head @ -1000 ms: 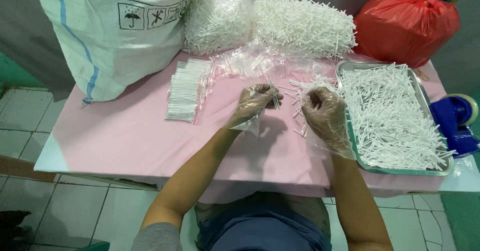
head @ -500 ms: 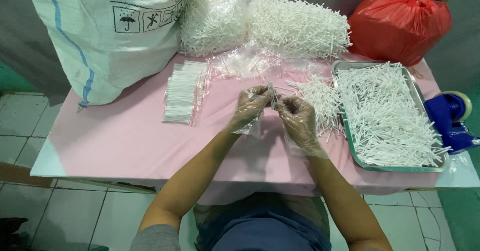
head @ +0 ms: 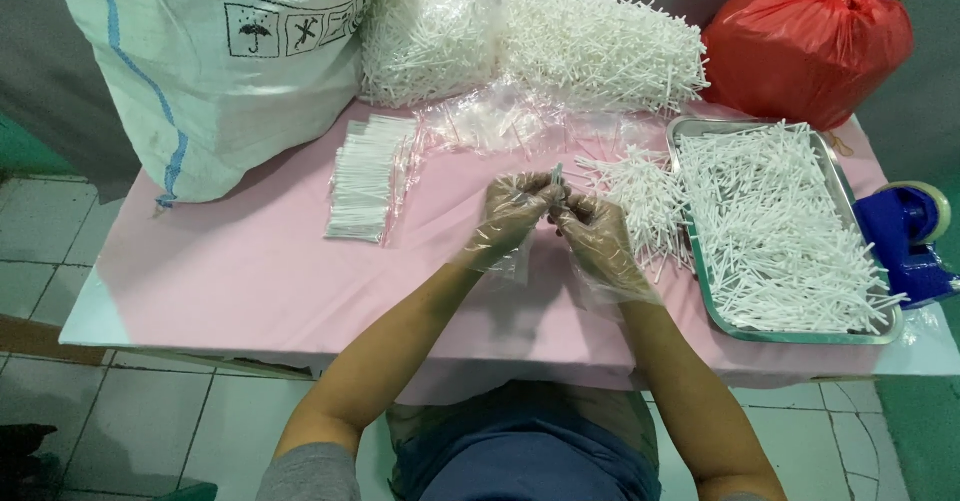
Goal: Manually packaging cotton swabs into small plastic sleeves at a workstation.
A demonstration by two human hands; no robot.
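At the far left of the pink worktop (head: 250, 271) there's a big white woven sack (head: 210, 61) with a blue stripe, leaning up at the back edge. Just right of it sits a flat stack of bagged sticks (head: 368, 176), lying neatly side by side in clear plastic. Behind that, a puffy clear bag (head: 430, 31) stuffed with white sticks, and next to it a loose heap (head: 600, 46) of the same sticks along the back.

Middle of the worktop is where the action is. The left hand (head: 512, 213) and right hand (head: 592, 239), both in thin clear gloves, are pressed close together, fingertips pinched around a small bundle (head: 556, 179) of white sticks that pokes upward between them. So both hands are closed on the bundle, held a bit above the cloth.

Just right of the hands is a loose pile (head: 640, 201) of sticks on the cloth, touching the edge of a metal tray (head: 800, 333) that's full of more sticks. Behind the tray sits a tied red bag (head: 810, 46), and at the far right edge a blue tape dispenser (head: 905, 236).
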